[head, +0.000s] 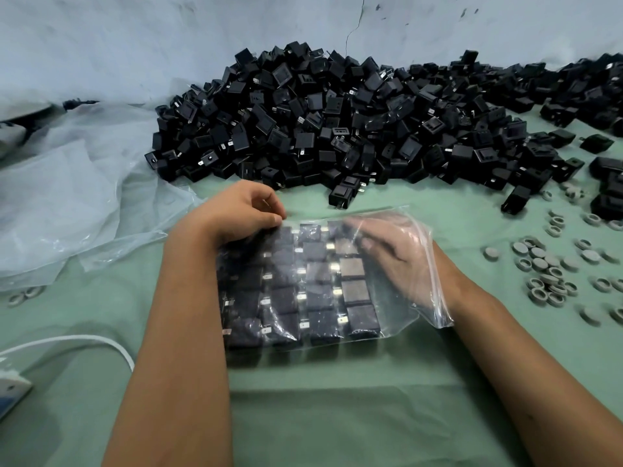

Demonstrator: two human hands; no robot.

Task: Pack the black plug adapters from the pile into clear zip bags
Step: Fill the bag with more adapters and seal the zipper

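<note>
A large pile of black plug adapters point(337, 119) stretches across the back of the green table. In front of me lies a clear zip bag point(418, 291) with several adapters point(320, 294) lined up in rows inside. My left hand point(236, 210) rests on the bag's far left corner, its fingers curled and pinching the plastic there. My right hand point(391, 254) is inside the bag through its open right end, fingers straight and lying flat beside the rows. One loose adapter point(344, 195) sits just beyond the bag.
Crumpled clear plastic sheeting point(67, 190) covers the left side. Several grey rings and caps point(546, 271) are scattered on the right. A white cable point(84, 342) and a white device point(10, 389) lie at the near left. A pale wall stands behind the pile.
</note>
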